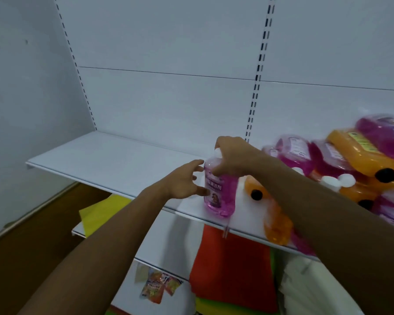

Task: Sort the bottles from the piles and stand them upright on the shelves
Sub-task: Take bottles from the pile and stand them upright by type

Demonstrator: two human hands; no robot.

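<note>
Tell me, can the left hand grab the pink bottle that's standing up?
Probably yes. The left hand is open right beside the pink bottle, fingertips about touching its label, with nothing between. The right hand only grips the top, so the lower body looks free.

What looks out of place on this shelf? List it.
The pile of pink and orange bottles at the shelf's right end lies tumbled on its sides. One orange bottle lies flat, its base at the front edge. Only the pink bottle under the right hand stands upright.
</note>
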